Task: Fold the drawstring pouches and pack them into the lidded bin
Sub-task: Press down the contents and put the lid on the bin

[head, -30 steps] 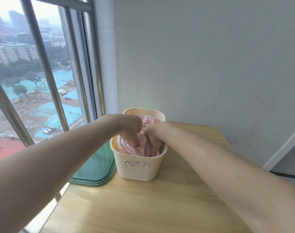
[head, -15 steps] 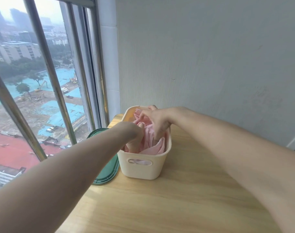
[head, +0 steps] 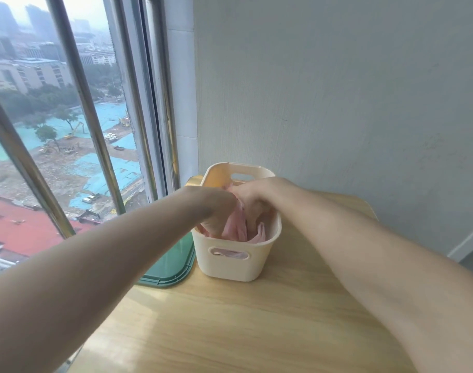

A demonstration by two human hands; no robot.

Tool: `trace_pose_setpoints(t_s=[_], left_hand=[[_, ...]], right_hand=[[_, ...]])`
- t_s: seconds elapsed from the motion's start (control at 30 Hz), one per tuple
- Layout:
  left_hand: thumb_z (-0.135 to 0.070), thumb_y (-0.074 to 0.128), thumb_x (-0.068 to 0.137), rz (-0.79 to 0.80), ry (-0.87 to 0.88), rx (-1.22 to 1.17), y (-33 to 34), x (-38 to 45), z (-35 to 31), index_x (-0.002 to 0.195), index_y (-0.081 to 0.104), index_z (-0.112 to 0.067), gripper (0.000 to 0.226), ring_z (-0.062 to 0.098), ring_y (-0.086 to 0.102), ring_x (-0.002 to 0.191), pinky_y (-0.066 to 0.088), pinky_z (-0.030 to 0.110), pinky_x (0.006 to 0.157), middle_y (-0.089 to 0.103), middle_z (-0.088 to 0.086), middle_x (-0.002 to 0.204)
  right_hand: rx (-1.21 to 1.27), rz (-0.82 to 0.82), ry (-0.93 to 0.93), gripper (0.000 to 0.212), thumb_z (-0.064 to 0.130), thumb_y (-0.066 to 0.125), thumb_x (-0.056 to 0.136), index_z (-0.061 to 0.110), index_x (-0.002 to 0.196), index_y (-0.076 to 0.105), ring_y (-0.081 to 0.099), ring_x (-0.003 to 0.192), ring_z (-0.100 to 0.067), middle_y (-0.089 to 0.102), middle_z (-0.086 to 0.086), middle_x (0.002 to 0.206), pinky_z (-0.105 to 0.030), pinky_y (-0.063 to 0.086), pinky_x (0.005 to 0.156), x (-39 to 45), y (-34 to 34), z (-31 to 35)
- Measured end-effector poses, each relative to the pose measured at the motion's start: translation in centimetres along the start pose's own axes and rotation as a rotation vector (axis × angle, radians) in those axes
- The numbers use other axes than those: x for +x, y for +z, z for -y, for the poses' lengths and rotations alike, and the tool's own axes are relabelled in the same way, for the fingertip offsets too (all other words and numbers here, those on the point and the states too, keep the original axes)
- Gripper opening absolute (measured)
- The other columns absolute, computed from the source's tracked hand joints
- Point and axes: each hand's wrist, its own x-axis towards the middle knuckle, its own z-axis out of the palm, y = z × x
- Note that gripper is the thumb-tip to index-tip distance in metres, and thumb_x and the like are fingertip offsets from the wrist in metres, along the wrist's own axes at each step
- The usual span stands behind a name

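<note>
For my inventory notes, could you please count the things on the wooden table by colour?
Cream: 1, the cream plastic bin with handle slots.
Green: 1, the green plastic lid lying flat beside the bin.
Pink: the pink fabric pouches bunched inside the bin; the number cannot be told, so counted as 1 bundle.
Total: 3.

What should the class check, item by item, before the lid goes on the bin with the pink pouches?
1. Pink pouches below the rim of the cream bin: not ok, fabric rises to rim height.
2. Left hand out of the bin: not ok, it reaches in.
3. Right hand out of the bin: not ok, it presses the fabric.
4. Green lid within reach: ok, it lies on the table beside the bin.
5. Pouches folded neatly: cannot tell.
</note>
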Motion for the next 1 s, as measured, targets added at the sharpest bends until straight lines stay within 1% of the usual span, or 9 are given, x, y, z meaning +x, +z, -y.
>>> trace_pose_setpoints(t_s=[0.07, 0.23, 0.37, 0.43, 0.5, 0.6, 0.67, 0.83, 1.0], left_hand=[[-0.029, 0.077, 0.078, -0.093, 0.016, -0.207, -1.0, -0.8, 1.4, 0.131, 0.056, -0.019, 0.058, 0.018, 0.064, 0.095, 0.057, 0.036, 0.086, 0.066, -0.002, 0.114], [-0.007, 0.046, 0.093, -0.915, -0.271, -0.663, 0.4, -0.8, 5.2, 0.091, 0.065, -0.010, 0.019, 0.024, 0.060, 0.074, 0.049, 0.033, 0.063, 0.064, 0.006, 0.086], [-0.014, 0.053, 0.084, -0.222, -0.415, -0.460, 6.9, 0.3, 7.2, 0.093, 0.056, -0.003, 0.014, 0.024, 0.056, 0.079, 0.047, 0.030, 0.058, 0.062, 0.016, 0.102], [-0.056, 0.070, 0.071, 0.130, -0.390, -0.395, 9.4, 0.2, 7.0, 0.137, 0.041, -0.012, 0.085, 0.026, 0.055, 0.112, 0.052, 0.036, 0.088, 0.049, 0.015, 0.136], [-0.090, 0.066, 0.039, 0.206, -0.381, -0.397, 10.9, 0.0, 6.1, 0.154, 0.016, -0.022, 0.143, 0.032, 0.040, 0.136, 0.040, 0.046, 0.109, 0.028, 0.016, 0.154], [-0.096, 0.060, 0.021, 0.118, -0.386, -0.360, 12.7, 0.6, 4.7, 0.154, 0.010, -0.015, 0.163, 0.043, 0.028, 0.142, 0.035, 0.055, 0.111, 0.026, 0.022, 0.154], [-0.091, 0.066, 0.025, 0.045, -0.354, -0.381, 13.0, 0.9, 4.8, 0.148, 0.023, -0.012, 0.151, 0.039, 0.040, 0.133, 0.041, 0.052, 0.106, 0.044, 0.016, 0.144], [-0.038, 0.060, 0.082, -0.338, -0.312, -0.466, 10.5, -0.4, 5.1, 0.090, 0.056, -0.011, 0.028, 0.019, 0.057, 0.071, 0.047, 0.032, 0.056, 0.065, 0.008, 0.090], [-0.001, 0.041, 0.093, -0.681, -0.566, -0.592, 6.2, -3.7, 6.2, 0.084, 0.049, -0.004, 0.012, 0.032, 0.049, 0.073, 0.038, 0.037, 0.062, 0.051, 0.013, 0.078]], right_hand=[[-0.025, 0.017, 0.009, 0.092, 0.017, 0.091, 0.066, 0.026, 0.142, 0.041, 0.064, 0.105, -0.024, 0.059, 0.008, 0.105, -0.042, 0.059, 0.089, 0.5, 0.1, 0.0], [-0.018, -0.030, 0.069, 0.132, 0.031, 0.094, 0.058, 0.035, 0.158, 0.008, 0.053, 0.127, -0.026, 0.045, 0.002, 0.148, -0.041, 0.051, 0.101, 0.4, 0.4, 0.2], [-0.040, -0.026, 0.091, 0.154, 0.046, 0.094, 0.039, 0.033, 0.158, -0.003, 0.050, 0.133, -0.026, 0.041, 0.002, 0.154, -0.041, 0.048, 0.105, 0.1, 0.5, 0.2], [-0.027, -0.027, 0.093, 0.154, 0.043, 0.095, 0.045, 0.033, 0.157, -0.010, 0.048, 0.134, -0.027, 0.040, 0.001, 0.155, -0.041, 0.048, 0.106, 0.2, 0.5, 0.2], [-0.027, -0.036, 0.099, 0.155, 0.044, 0.094, 0.050, 0.029, 0.156, -0.018, 0.046, 0.137, -0.028, 0.039, 0.002, 0.155, -0.041, 0.045, 0.108, 0.0, 0.7, 0.3], [-0.047, -0.086, 0.065, 0.155, 0.052, 0.091, 0.038, 0.031, 0.159, -0.005, 0.052, 0.130, -0.022, 0.042, 0.009, 0.152, -0.038, 0.047, 0.106, -0.2, 1.0, 0.4], [-0.070, -0.126, 0.053, 0.158, 0.061, 0.089, 0.028, 0.034, 0.157, 0.002, 0.055, 0.127, -0.019, 0.044, 0.010, 0.151, -0.036, 0.048, 0.105, 0.1, 1.6, 0.1], [-0.101, -0.163, 0.089, 0.141, 0.050, 0.090, 0.057, 0.029, 0.159, -0.005, 0.045, 0.139, -0.024, 0.033, 0.002, 0.160, -0.035, 0.040, 0.113, -1.9, 1.7, -0.3], [-0.158, -0.186, 0.125, 0.134, 0.048, 0.083, 0.071, 0.024, 0.158, -0.016, 0.026, 0.151, -0.025, 0.011, 0.002, 0.168, -0.036, 0.029, 0.119, -3.9, 2.1, -0.8]])
